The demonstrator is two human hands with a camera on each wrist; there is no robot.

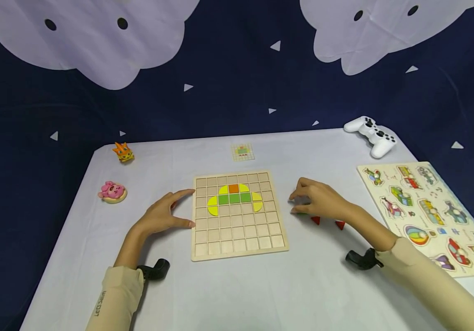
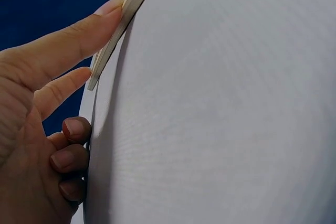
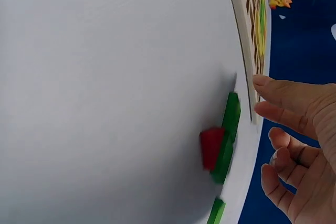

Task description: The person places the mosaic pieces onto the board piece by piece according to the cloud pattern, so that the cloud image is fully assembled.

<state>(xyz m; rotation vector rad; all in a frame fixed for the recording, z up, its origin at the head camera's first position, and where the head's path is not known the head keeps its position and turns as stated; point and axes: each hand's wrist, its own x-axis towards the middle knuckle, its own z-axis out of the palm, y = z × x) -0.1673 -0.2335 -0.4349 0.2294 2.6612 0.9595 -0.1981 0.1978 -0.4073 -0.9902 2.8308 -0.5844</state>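
The loose green pieces and red piece lay on the white table just right of the wooden grid board. I judged them light, stiff and thin, best pinched by their edges. My right hand hovered over them, fingers loosely curled; I could not tell whether it held any. My left hand lay open, forefinger and thumb touching the board's left edge. The board held yellow, green and orange tiles.
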